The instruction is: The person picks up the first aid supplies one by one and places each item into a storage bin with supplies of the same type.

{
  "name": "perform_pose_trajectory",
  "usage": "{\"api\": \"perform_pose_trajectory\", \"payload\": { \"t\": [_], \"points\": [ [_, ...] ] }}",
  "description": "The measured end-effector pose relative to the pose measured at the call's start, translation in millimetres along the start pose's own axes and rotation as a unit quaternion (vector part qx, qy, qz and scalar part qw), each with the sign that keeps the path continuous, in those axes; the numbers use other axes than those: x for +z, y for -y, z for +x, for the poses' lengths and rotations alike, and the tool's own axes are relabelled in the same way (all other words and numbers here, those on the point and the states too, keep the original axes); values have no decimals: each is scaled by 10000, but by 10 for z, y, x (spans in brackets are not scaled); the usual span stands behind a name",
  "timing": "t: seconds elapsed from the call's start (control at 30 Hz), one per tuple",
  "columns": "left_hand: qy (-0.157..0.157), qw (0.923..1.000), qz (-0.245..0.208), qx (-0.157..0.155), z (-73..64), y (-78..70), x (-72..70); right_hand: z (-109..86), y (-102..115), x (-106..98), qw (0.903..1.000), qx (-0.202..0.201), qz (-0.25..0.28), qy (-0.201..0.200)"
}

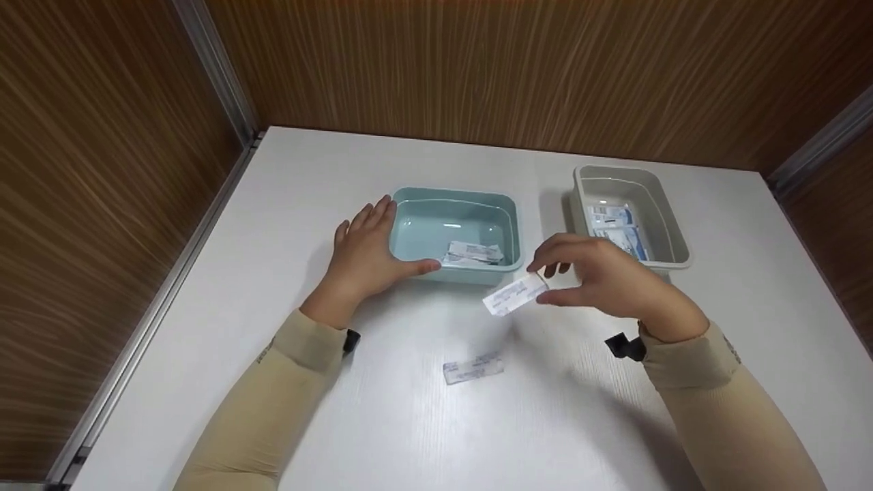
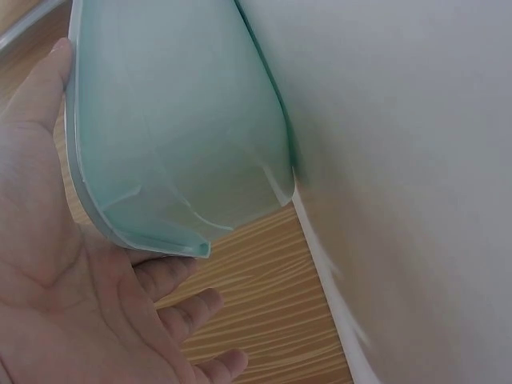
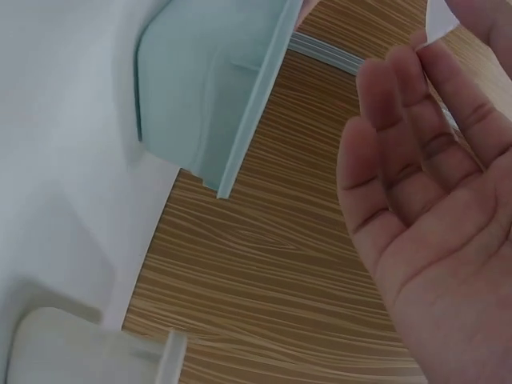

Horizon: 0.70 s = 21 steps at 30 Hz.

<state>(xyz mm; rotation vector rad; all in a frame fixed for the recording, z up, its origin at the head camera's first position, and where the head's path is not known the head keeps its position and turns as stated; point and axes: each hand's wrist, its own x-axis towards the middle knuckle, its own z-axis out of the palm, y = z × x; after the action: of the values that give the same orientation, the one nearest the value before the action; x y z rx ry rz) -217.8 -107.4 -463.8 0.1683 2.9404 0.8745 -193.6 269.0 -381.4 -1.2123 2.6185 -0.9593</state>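
Observation:
Between thumb and fingers, my right hand pinches one end of a small flat white packet with bluish print. It is held above the table, just off the near right corner of a teal plastic bin. Only a white corner of this packet shows in the right wrist view. My left hand rests against the bin's left end, fingers spread along the side and thumb at the front rim. Several similar packets lie inside the teal bin. Another printed packet lies flat on the table nearer to me.
At the back right stands a beige bin with blue-and-white packets in it. The white table meets wood-grain panels at the back and sides. Metal strips run along the left corner.

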Motion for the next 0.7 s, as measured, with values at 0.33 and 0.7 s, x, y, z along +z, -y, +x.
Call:
{"api": "perform_pose_trajectory", "payload": {
  "t": [0.33, 0.7],
  "points": [
    [-8, 9999, 137, 66, 5, -33, 4, 287, -29, -156, 9964, 336, -438, -642],
    [-29, 10000, 77, 49, -20, 1, 38, 725, -231, 8, 9867, 1392, -249, -796]
  ]
}}
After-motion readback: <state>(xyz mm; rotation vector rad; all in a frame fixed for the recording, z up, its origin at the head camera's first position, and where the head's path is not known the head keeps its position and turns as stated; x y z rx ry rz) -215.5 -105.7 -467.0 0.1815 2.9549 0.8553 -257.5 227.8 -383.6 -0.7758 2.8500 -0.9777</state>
